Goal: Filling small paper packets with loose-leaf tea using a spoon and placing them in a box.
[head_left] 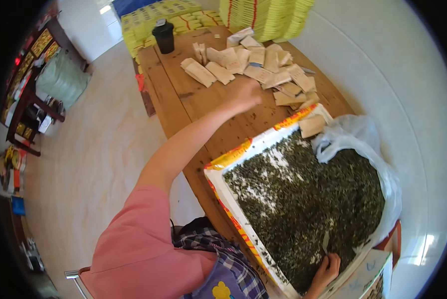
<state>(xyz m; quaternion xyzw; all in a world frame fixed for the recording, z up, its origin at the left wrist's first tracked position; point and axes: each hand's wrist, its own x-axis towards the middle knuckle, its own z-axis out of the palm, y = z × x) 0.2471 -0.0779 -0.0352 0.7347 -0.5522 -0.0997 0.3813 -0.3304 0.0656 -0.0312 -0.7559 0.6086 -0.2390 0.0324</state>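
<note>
My left hand reaches out over the wooden table, beside a heap of small brown paper packets. It is blurred, and its fingers are mostly hidden. Lower right, my right hand is closed over the dried dark green leaves, which look like tea. From its fingers sticks out a thin pale blade-like piece, its kind unclear. A white shallow box with yellow and red tape on its edges holds the leaves. One loose brown packet lies at the box's far corner.
Clear plastic bagging drapes over the box's right side. A black lidded cup stands at the table's far left. Stacked yellow-green bundles rise behind. A white wall borders the right, near an open carton.
</note>
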